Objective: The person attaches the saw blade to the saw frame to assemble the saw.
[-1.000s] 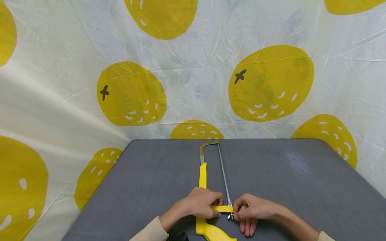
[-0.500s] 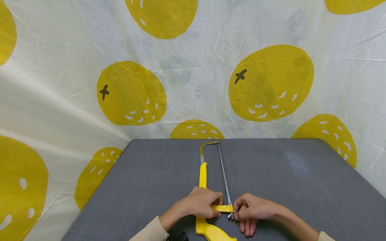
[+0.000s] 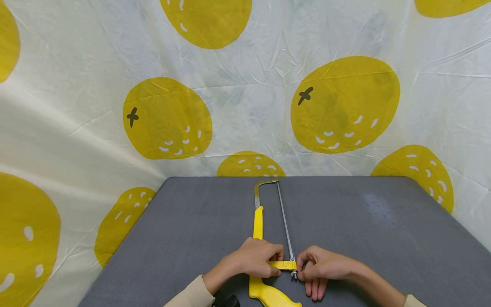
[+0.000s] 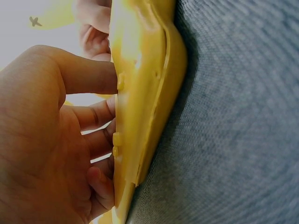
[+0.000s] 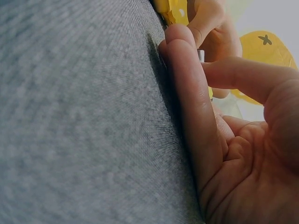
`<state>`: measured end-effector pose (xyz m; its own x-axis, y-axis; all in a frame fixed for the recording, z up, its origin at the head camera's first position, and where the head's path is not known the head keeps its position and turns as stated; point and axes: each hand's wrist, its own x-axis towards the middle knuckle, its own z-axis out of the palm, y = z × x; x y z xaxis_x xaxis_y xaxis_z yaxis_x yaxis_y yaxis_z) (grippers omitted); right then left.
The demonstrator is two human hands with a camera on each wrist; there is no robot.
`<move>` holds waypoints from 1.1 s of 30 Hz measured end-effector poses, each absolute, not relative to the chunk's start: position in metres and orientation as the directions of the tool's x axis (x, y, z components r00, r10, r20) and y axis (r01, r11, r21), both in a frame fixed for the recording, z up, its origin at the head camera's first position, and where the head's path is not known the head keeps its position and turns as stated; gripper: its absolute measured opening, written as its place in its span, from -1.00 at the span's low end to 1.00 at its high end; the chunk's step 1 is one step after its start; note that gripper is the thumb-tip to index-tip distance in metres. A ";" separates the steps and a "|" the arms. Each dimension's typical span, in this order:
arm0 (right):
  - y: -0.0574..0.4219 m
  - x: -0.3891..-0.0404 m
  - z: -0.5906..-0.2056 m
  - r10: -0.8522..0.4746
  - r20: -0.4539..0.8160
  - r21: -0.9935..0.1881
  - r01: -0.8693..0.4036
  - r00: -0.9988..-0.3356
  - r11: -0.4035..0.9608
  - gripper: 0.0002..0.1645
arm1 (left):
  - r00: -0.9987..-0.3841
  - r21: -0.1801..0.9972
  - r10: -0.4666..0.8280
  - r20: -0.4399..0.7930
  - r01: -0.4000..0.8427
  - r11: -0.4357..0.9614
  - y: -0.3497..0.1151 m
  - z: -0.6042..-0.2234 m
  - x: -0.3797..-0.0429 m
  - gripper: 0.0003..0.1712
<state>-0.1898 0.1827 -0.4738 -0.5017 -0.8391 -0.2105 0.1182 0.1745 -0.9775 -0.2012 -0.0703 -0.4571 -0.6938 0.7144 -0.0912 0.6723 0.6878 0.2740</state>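
Note:
A yellow-handled hacksaw (image 3: 258, 224) lies on the grey table, its metal blade (image 3: 285, 219) along the right side. My left hand (image 3: 258, 258) grips the yellow crosspiece at the near end, thumb and fingers on either side. In the left wrist view the yellow handle (image 4: 145, 88) fills the middle, beside those fingers. Just below the crosspiece sits a small metal wing nut (image 3: 294, 275). My right hand (image 3: 326, 265) has its thumb and index fingertips at the nut; its other fingers rest on the cloth. The right wrist view mostly hides the nut behind the fingers (image 5: 191, 88).
Grey cloth covers the table (image 3: 207, 213). A white curtain (image 3: 249, 111) with yellow fruit prints hangs behind and at the sides. Something black (image 3: 231, 301) shows at the bottom edge near the left sleeve.
The wing nut has turned a little at the right fingertips. Both hands and the hacksaw stay in the same place.

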 end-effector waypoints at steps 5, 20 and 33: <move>0.183 -0.189 -0.473 -0.839 -0.206 -0.979 0.116 -0.504 0.170 -0.92 | -0.698 0.269 0.710 -0.090 0.670 0.692 -0.070 -0.458 -0.201 -0.83; 0.183 -0.190 -0.473 -0.832 -0.216 -0.976 0.122 -0.511 0.178 -0.88 | -0.698 0.273 0.710 -0.094 0.668 0.692 -0.069 -0.455 -0.201 -0.83; 0.185 -0.192 -0.471 -0.831 -0.217 -0.976 0.108 -0.512 0.189 -0.88 | -0.704 0.289 0.701 -0.115 0.651 0.701 -0.067 -0.455 -0.203 -0.84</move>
<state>-0.1920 0.1854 -0.4715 -0.5122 -0.8309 -0.2174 0.1079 0.1889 -0.9761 -0.2029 -0.0665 -0.4546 -0.7040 0.7009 -0.1148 0.6513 0.7015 0.2894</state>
